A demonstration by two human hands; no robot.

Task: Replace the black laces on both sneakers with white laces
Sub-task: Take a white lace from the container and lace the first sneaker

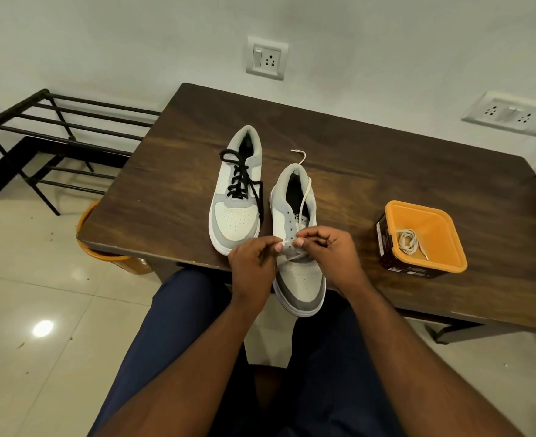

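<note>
Now both hands pinch the near sneaker (298, 272) at its lower eyelets: left hand (252, 263), right hand (326, 250). Its tongue label is too blurry to read. A white lace (304, 190) trails away beyond the grip. Left of it, the other sneaker (235, 197) wears black laces (240, 175). Right, an orange tub (424, 238) holds another white lace (408, 242) on the bench (172, 184).

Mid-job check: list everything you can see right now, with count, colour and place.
sneaker with black lace: 1, white and grey, table centre
sneaker being laced: 1, white and grey, near table edge
white lace: 1, trailing over that sneaker's heel
spare white lace: 1, inside tub
tub: 1, orange inside, table right
table: 1, dark wood
rack: 1, black metal, left
wall sockets: 2, white
bin: 1, orange, under table
left hand: pinching lace at lower eyelets
right hand: pinching lace there too
</note>
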